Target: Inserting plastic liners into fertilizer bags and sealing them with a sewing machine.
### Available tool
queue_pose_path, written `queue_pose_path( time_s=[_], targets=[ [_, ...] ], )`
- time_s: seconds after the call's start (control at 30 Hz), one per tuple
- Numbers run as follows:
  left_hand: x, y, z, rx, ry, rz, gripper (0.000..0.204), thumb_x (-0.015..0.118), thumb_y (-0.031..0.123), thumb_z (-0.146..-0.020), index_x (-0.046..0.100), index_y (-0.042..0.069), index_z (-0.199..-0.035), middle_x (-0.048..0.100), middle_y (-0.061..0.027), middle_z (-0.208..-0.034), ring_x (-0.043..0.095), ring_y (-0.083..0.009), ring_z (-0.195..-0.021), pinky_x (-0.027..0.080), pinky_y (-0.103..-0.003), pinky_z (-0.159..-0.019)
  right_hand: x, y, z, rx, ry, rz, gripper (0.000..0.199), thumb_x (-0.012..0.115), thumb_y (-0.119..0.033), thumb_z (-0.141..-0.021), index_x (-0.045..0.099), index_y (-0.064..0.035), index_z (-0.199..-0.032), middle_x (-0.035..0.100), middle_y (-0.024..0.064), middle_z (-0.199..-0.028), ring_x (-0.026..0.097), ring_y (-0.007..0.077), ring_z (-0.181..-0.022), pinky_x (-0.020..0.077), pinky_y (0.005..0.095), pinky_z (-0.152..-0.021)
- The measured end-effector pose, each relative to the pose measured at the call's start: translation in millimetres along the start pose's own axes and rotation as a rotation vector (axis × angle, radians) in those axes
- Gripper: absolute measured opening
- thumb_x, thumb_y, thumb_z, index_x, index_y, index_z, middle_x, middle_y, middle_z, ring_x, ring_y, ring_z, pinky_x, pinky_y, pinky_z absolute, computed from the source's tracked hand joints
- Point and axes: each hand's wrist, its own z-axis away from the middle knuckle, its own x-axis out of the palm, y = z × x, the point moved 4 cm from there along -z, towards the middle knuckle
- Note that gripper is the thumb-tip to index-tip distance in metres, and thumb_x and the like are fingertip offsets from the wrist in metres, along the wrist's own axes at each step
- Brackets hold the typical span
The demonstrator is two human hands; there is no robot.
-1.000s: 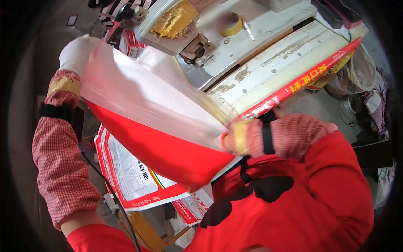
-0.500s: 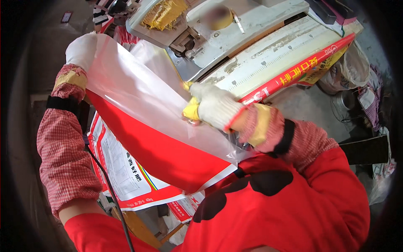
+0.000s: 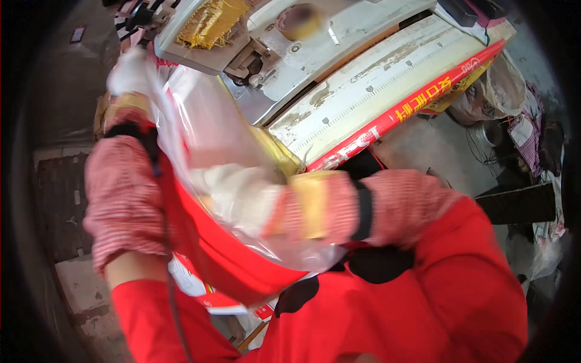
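Both my hands wear white knitted gloves and are smeared by motion. My left hand (image 3: pixel 130 72), at the upper left, grips the far edge of a red-and-white sack (image 3: pixel 236 266) with a clear plastic liner (image 3: pixel 209 127). The sack hangs slanting between my left arm and my body. Lower and nearer, my right hand (image 3: pixel 233 196) lies against the liner over the sack's red part. Its fingers are blurred and partly hidden in the film, so its hold cannot be made out.
A sewing machine (image 3: pixel 339 36) with a yellow cloth pad (image 3: pixel 212 23) and a tape roll (image 3: pixel 299 23) stands ahead. A worn white board with ruler marks (image 3: pixel 363 91) borders it, edged by a red printed strip (image 3: pixel 405 112). A plastic bag (image 3: pixel 499 94) sits at right.
My right hand has swept left and nearer, across the liner. My left hand has shifted slightly right, and the sack's spread panel has bunched and narrowed.
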Motion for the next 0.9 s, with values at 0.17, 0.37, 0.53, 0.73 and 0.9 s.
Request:
queue_pose_path(
  time_s=[0.17,0.37,0.53,0.73,0.9],
  targets=[
    [88,84,87,0.452,0.411,0.047,0.012,0.053,0.018,-0.076,0.061,0.008,-0.077,0.059,-0.0092,-0.07,0.059,-0.0269,-0.064,0.047,-0.037,-0.058,-162,-2,118,-0.033,-0.231,-0.016,0.026,0.052,-0.02,-0.081,0.055,-0.0018,-0.1,0.058,0.0157,-0.094,0.057,0.0317,-0.084,0.046,0.0358,-0.071],
    [51,105,90,0.491,0.32,0.595,0.027,0.054,0.01,-0.074,0.059,0.014,-0.1,0.059,-0.0055,-0.093,0.055,-0.0267,-0.09,0.046,-0.037,-0.071,-159,40,151,0.16,-0.099,0.309,0.011,0.054,-0.01,-0.075,0.057,-0.0049,-0.084,0.054,0.0154,-0.077,0.054,0.0333,-0.069,0.0451,0.0362,-0.058],
    [80,97,98,0.413,0.353,0.883,0.006,0.055,0.003,-0.077,0.06,0.007,-0.075,0.056,-0.011,-0.068,0.056,-0.0267,-0.063,0.043,-0.035,-0.056,-157,17,149,0.658,0.06,0.154,0.01,0.053,-0.005,-0.07,0.056,-0.0067,-0.08,0.056,0.0125,-0.067,0.056,0.0304,-0.061,0.0449,0.0352,-0.053],
    [44,114,91,0.252,-0.221,0.878,0.016,0.054,0.018,-0.082,0.063,0.008,-0.091,0.058,-0.0072,-0.076,0.056,-0.0215,-0.072,0.043,-0.031,-0.064,-150,33,142,0.44,-0.412,0.935,0.013,0.062,-0.005,-0.06,0.057,-0.0063,-0.072,0.059,0.0108,-0.064,0.062,0.0275,-0.062,0.0492,0.0364,-0.05],
    [53,105,114,0.331,-0.521,0.726,0.02,0.052,0.022,-0.082,0.064,0.016,-0.096,0.062,-0.0123,-0.086,0.059,-0.0265,-0.081,0.045,-0.034,-0.069,-152,12,145,0.529,-0.567,0.922,0.018,0.068,-0.006,-0.049,0.058,-0.0073,-0.064,0.058,0.0116,-0.06,0.062,0.0289,-0.058,0.0487,0.0369,-0.047]
  ],
)
